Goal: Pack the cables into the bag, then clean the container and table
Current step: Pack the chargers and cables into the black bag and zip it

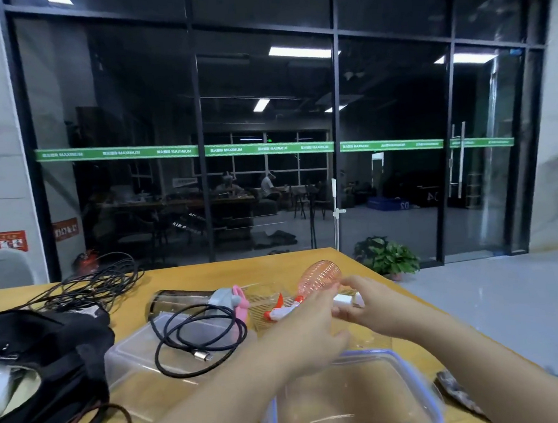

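My right hand (371, 304) pinches a small white plug (346, 299) above the table. My left hand (309, 331) reaches across to the same plug; its fingertips meet it, but blur hides whether they grip. Below both hands stands a clear container with a blue rim (424, 376). A coiled black cable (197, 339) with a metal plug lies on a clear lid (129, 357). The open black bag (40, 360) sits at the left, and a tangle of black cables (91, 285) lies behind it.
An orange spray bottle (320, 274) with a white and red trigger lies behind my hands, beside a glass tumbler (175, 301) and a pink object (241, 301). A brown cable (110, 418) loops by the bag. A dark cloth (455, 394) lies at the table's right edge.
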